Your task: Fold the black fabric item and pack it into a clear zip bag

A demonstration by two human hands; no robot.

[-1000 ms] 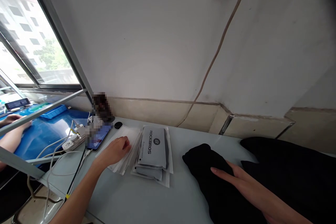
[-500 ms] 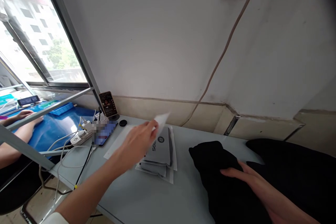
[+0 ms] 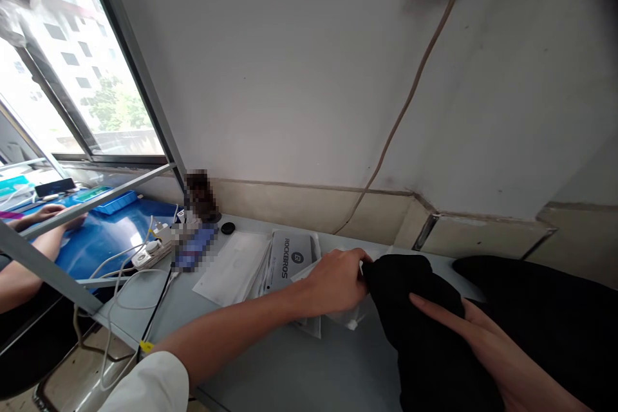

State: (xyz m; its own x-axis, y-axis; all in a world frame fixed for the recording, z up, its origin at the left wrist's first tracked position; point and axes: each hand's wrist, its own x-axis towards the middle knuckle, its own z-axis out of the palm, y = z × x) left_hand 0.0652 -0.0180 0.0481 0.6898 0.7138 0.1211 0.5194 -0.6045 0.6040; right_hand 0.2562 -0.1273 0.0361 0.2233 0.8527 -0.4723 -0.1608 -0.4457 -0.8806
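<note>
Black cloth (image 3: 415, 309) lies on the grey worktop (image 3: 299, 367), at its right part. Left hand (image 3: 335, 280) is at the left edge of this cloth, fingers curled, and a clear plastic bag (image 3: 345, 317) is under it; I cannot tell what it pinches. Right hand (image 3: 477, 341) rests flat on the cloth, fingers straight and together. Grey printed packets (image 3: 290, 257) lie just beside, to the left.

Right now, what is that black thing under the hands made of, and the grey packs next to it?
The black thing looks like soft matte cloth: it bunches and folds under the right hand and beside the left hand. The grey packs seem to be smooth plastic or coated paper pouches, flat and printed; I cannot tell which.
</note>
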